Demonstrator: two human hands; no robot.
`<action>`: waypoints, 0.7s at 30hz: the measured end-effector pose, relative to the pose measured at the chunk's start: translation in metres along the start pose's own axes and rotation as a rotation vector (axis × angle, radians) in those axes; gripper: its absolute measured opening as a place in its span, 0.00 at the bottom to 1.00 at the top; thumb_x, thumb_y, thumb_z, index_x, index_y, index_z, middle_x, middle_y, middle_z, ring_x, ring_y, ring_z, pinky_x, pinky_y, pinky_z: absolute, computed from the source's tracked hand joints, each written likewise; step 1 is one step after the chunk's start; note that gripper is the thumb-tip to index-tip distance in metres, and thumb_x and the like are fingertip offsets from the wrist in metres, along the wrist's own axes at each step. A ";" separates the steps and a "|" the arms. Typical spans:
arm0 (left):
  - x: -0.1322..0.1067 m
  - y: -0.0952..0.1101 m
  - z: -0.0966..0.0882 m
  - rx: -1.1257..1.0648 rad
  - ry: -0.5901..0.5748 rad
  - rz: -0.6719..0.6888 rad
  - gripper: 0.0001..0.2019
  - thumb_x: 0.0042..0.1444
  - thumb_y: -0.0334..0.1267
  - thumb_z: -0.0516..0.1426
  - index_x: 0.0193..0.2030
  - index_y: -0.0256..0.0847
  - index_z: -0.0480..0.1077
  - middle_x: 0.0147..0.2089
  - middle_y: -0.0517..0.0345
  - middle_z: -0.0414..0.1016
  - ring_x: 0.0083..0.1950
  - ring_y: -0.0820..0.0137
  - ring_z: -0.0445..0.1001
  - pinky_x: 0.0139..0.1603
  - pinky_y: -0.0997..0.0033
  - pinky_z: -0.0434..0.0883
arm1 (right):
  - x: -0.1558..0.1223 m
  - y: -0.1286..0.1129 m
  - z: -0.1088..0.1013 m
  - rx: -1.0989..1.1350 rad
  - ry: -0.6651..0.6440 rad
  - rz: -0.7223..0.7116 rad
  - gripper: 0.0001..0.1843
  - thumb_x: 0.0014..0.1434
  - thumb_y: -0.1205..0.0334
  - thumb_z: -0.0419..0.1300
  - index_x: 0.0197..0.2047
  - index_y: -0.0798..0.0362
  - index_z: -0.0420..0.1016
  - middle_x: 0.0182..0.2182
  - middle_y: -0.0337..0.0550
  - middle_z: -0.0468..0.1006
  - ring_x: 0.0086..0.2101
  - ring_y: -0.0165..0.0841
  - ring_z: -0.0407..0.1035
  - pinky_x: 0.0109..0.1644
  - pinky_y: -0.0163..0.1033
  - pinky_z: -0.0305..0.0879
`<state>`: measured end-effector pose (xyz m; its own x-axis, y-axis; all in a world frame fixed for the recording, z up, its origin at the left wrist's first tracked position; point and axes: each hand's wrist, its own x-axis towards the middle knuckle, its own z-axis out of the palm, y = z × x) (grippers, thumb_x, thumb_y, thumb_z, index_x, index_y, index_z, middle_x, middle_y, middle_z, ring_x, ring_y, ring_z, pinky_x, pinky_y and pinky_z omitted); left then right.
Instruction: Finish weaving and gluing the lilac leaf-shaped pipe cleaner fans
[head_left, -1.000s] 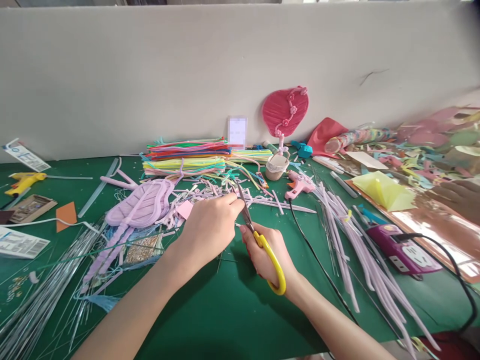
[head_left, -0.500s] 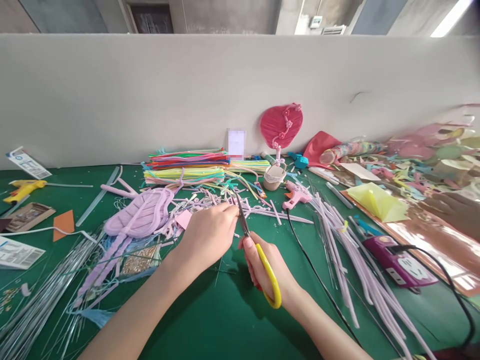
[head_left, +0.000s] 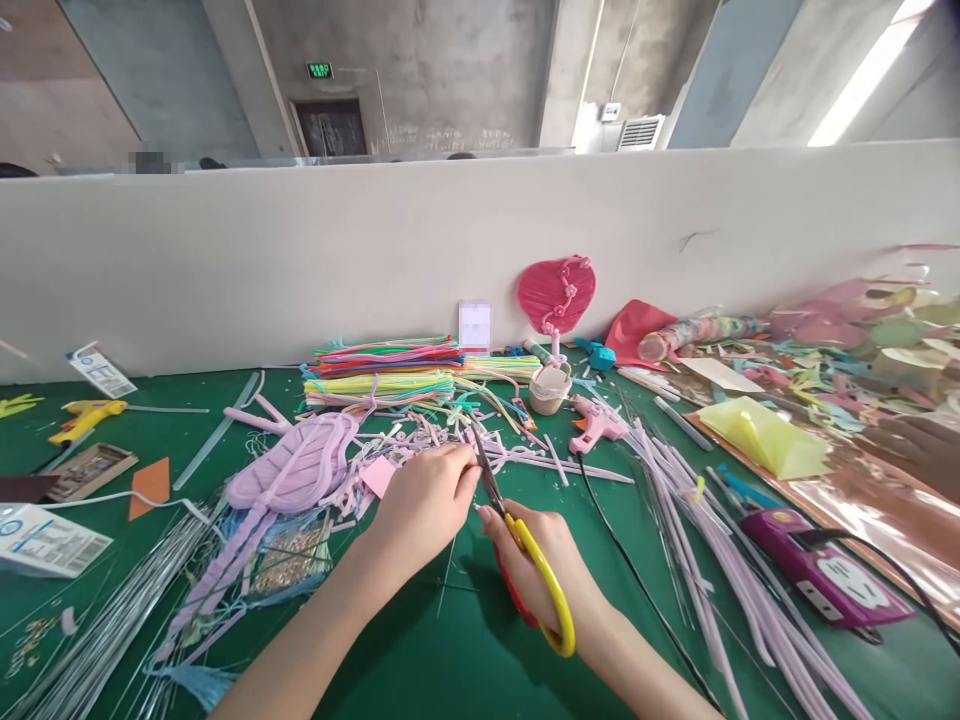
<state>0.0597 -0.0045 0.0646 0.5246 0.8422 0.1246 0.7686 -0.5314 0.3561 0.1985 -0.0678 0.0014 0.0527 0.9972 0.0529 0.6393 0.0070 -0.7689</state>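
I cannot verify what, if anything, my left grip (head_left: 429, 492) pinches; its own back hides that. My right grip (head_left: 541, 562) covers part of the scissors (head_left: 559, 605). Print on the upright card (head_left: 475, 326): blurred, unreadable. A co-worker's hand (head_left: 916, 442): blurred, cut by the right edge. The white box (head_left: 46, 541): cut by the left edge.

One pair of scissors (head_left: 517, 527) is counted. Clocked from it, one yellow glue gun (head_left: 84, 421) at nine o'clock and one pink glue gun (head_left: 598, 425) at one are recorded, two in all. One cup (head_left: 549, 390) is logged at twelve.
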 end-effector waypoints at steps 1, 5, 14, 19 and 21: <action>0.000 0.000 0.000 -0.038 -0.015 -0.013 0.10 0.63 0.34 0.48 0.35 0.41 0.69 0.34 0.57 0.77 0.34 0.67 0.74 0.31 0.72 0.64 | 0.001 0.001 0.000 0.010 -0.006 -0.002 0.24 0.65 0.43 0.45 0.24 0.49 0.59 0.16 0.34 0.61 0.18 0.30 0.53 0.24 0.34 0.47; 0.002 0.000 0.000 -0.138 -0.055 -0.059 0.10 0.63 0.34 0.48 0.36 0.42 0.70 0.30 0.59 0.75 0.29 0.69 0.72 0.29 0.73 0.62 | 0.002 0.002 -0.001 0.018 -0.007 -0.012 0.26 0.66 0.42 0.44 0.25 0.50 0.65 0.16 0.35 0.64 0.18 0.30 0.56 0.24 0.34 0.49; 0.008 -0.012 0.005 -0.445 -0.142 -0.050 0.12 0.62 0.40 0.48 0.32 0.42 0.68 0.24 0.63 0.70 0.24 0.71 0.69 0.27 0.74 0.62 | 0.001 0.004 -0.005 0.075 -0.019 0.023 0.26 0.65 0.42 0.45 0.26 0.51 0.67 0.15 0.35 0.63 0.17 0.29 0.56 0.24 0.34 0.50; 0.014 -0.023 0.012 -0.571 -0.199 -0.062 0.13 0.61 0.45 0.50 0.33 0.41 0.69 0.24 0.62 0.68 0.24 0.71 0.68 0.24 0.75 0.63 | 0.001 0.008 -0.003 0.185 -0.059 0.076 0.26 0.65 0.41 0.44 0.28 0.51 0.67 0.15 0.34 0.62 0.15 0.29 0.59 0.21 0.33 0.52; 0.016 -0.027 0.013 -0.606 -0.230 -0.056 0.12 0.60 0.46 0.51 0.33 0.41 0.70 0.24 0.63 0.68 0.25 0.71 0.68 0.23 0.75 0.62 | -0.001 0.008 -0.002 0.198 -0.057 0.073 0.26 0.65 0.42 0.45 0.27 0.51 0.68 0.15 0.34 0.63 0.15 0.29 0.60 0.21 0.33 0.53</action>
<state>0.0523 0.0223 0.0448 0.6061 0.7906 -0.0869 0.4895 -0.2847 0.8242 0.2049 -0.0684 -0.0035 0.0462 0.9982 -0.0394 0.4722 -0.0566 -0.8797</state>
